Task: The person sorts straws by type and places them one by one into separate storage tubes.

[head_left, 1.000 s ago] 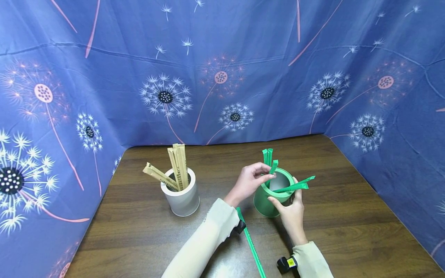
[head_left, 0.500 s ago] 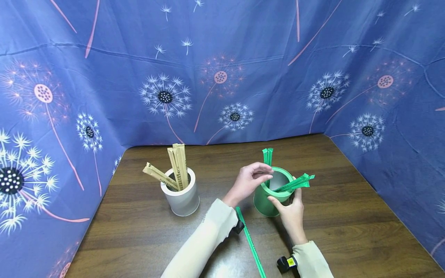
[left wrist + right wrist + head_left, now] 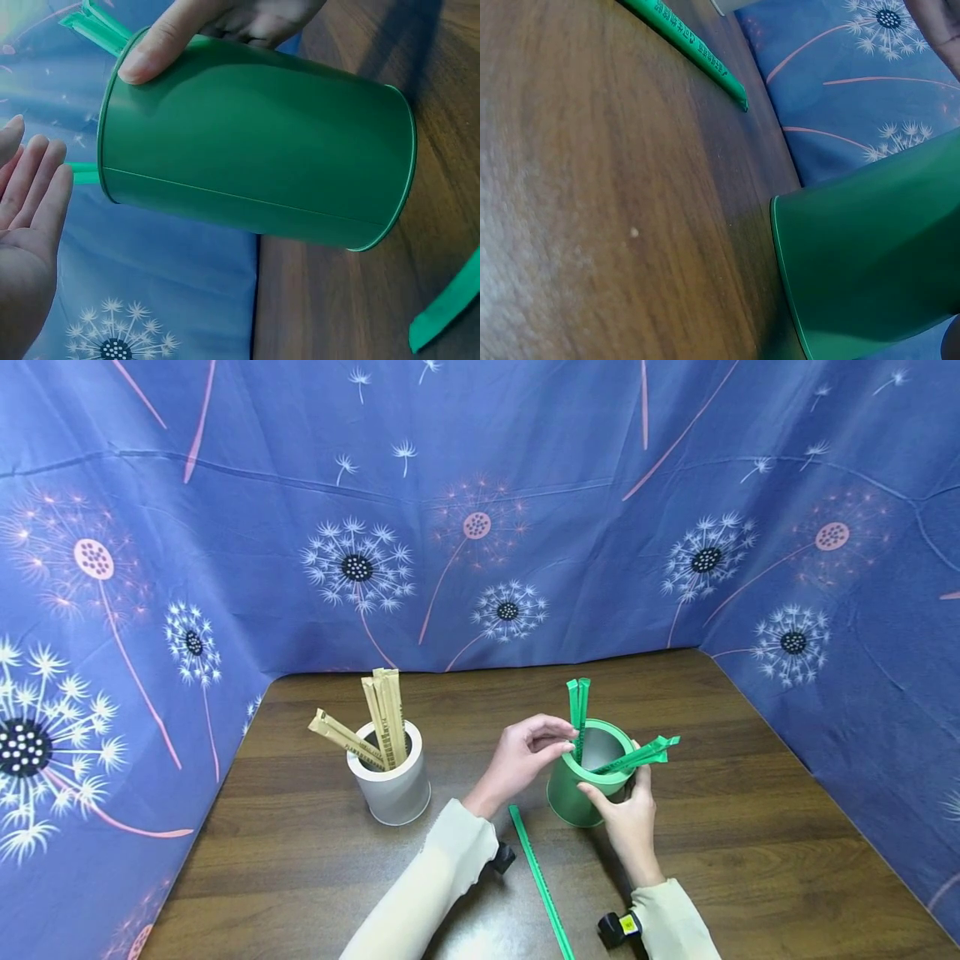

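Observation:
A green canister (image 3: 572, 797) stands upright on the right half of the table. My right hand (image 3: 632, 831) grips its near right side, thumb in front; in the left wrist view that thumb (image 3: 161, 45) presses the wall near the rim. Two green wrapped straws (image 3: 577, 706) rise from the canister's left side. Other green straws (image 3: 637, 755) lean over its right rim. At the left rim my left hand (image 3: 517, 760) hovers, fingers loosely bent and holding nothing, beside the upright straws. Another green straw (image 3: 542, 881) lies on the table between my forearms.
A white canister (image 3: 393, 797) holding several tan wrapped straws (image 3: 386, 722) stands to the left. Blue dandelion-print cloth (image 3: 420, 443) walls in the back and sides of the brown wooden table (image 3: 285, 877).
My left hand has let go of a green straw, which dropped over to the right rim beside the leaning ones. That hand then drew slightly left. My right hand keeps its hold.

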### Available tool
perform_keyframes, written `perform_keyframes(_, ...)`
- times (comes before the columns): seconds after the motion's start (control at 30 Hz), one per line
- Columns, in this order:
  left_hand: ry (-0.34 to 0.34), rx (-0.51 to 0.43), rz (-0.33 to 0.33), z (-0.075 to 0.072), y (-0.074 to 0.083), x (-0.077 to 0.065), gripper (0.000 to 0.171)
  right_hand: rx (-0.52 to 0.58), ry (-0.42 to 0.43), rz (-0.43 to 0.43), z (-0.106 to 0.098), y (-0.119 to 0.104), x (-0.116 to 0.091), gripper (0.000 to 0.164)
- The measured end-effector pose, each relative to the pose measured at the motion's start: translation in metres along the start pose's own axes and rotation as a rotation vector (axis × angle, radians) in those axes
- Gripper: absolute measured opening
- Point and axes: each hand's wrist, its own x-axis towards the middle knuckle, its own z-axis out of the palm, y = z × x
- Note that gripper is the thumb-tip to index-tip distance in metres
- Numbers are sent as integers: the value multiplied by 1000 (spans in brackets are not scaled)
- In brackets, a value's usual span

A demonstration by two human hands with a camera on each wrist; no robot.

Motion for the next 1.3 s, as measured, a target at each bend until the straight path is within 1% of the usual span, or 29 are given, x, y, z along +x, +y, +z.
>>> perform_keyframes(0.07, -3, -1, -4, -1, 1, -4, 22, 22, -4, -6, 0, 0, 0, 91)
perform_keyframes(0.2, -26, 7, 10, -4, 4, -12, 20, 27, -6, 1, 0, 0, 0, 91)
perform_keyframes(0.3, -49, 23, 17, -7, 4, -19, 19, 8, -6, 14, 0, 1, 0, 91)
perform_keyframes(0.4, -67, 35, 11, -9, 4, -26, 19, -10, -4, 22, 0, 2, 0, 91)
perform_keyframes(0.67, -120, 10, -5, -14, 3, -39, 21, -35, -3, 15, 0, 3, 1, 93)
perform_keyframes(0.83, -159, 83, -15, -17, 0, -47, 21, -32, -2, 7, 1, 5, 1, 93)
perform_keyframes(0.9, -172, 113, -9, -19, -2, -49, 21, -29, -1, 3, 1, 5, 1, 93)
perform_keyframes(1.07, -211, 147, 9, -23, -8, -55, 20, -22, -14, 9, 0, 5, 1, 92)
perform_keyframes(1.2, -246, 172, 9, -25, -14, -59, 20, -21, -17, 17, 0, 4, 0, 91)
perform_keyframes(1.3, -268, 170, -4, -27, -18, -61, 20, -23, -9, 8, 0, 4, 0, 91)
